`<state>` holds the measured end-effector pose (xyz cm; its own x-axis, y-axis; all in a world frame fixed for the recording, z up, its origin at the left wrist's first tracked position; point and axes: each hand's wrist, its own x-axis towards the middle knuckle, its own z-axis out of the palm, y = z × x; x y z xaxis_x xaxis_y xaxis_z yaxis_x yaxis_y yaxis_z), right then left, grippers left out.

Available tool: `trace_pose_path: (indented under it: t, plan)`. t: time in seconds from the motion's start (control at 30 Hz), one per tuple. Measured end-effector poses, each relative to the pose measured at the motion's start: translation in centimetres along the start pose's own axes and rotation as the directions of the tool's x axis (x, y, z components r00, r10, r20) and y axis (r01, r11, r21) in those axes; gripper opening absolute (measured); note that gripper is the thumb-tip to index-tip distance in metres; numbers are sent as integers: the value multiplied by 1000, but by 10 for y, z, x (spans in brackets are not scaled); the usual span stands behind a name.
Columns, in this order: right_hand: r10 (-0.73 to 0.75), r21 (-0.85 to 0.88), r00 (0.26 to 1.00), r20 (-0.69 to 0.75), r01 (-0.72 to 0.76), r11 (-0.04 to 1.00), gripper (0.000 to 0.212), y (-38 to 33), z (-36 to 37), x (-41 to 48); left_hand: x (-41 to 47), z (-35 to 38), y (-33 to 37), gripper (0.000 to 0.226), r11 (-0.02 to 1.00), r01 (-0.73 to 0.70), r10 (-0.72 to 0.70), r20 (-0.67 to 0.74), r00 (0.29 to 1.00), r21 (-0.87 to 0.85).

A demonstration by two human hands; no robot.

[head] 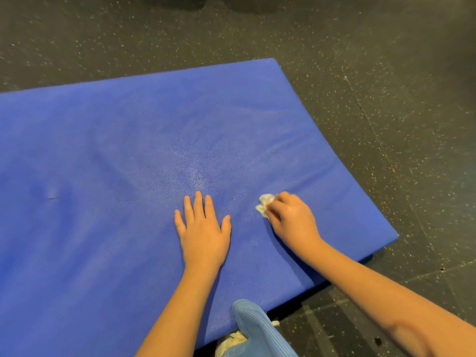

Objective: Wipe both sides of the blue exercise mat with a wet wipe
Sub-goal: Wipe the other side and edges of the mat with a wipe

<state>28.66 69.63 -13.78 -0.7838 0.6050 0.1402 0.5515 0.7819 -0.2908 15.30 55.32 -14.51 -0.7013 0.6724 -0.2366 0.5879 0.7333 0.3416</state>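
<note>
Lying flat: mat [116, 150], long axis left-right | right hand [291, 217] pinching wipe [264, 203]

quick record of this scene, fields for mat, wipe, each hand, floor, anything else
mat: blue exercise mat, lying flat on the floor, near right corner in view
wipe: wet wipe, pale and crumpled, on the mat's right part
left hand: left hand palm down on the mat, fingers straight and spread
right hand: right hand holds the wipe in curled fingers against the mat
floor: dark speckled floor
other: light blue fabric at the bottom edge, overlapping the mat's near edge
</note>
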Motion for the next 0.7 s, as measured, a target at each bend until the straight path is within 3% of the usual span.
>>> trace_pose_path:
  t: [0.07,0.23,0.3,0.4,0.47,0.63,0.7]
  plan:
    - [-99,-34,991,86,102,994,22,7,-3,8,1,1,0,67,1000,-6,5,23,1000,20]
    - [174,-6,983,-63,-175,985,37,22,1,49,2,-3,1,67,999,7,-11,81,997,50]
    - [71,83,995,-70,-65,994,40,-4,4,44,6,-6,1,63,998,2,-7,89,996,59]
    - [-192,163,981,31,185,969,28,-18,11,23,33,-8,-6,51,998,-65,66,-76,995,7]
    - [-253,132,963,98,239,962,32,-2,13,33,58,-9,-14,53,997,-69,73,-133,988,32]
    - [148,86,988,-44,-144,986,21,26,16,86,77,4,-23,65,993,-51,60,-96,994,102]
    - [86,128,994,-70,-77,989,32,7,18,85,76,7,-24,64,993,-62,75,-124,989,105]
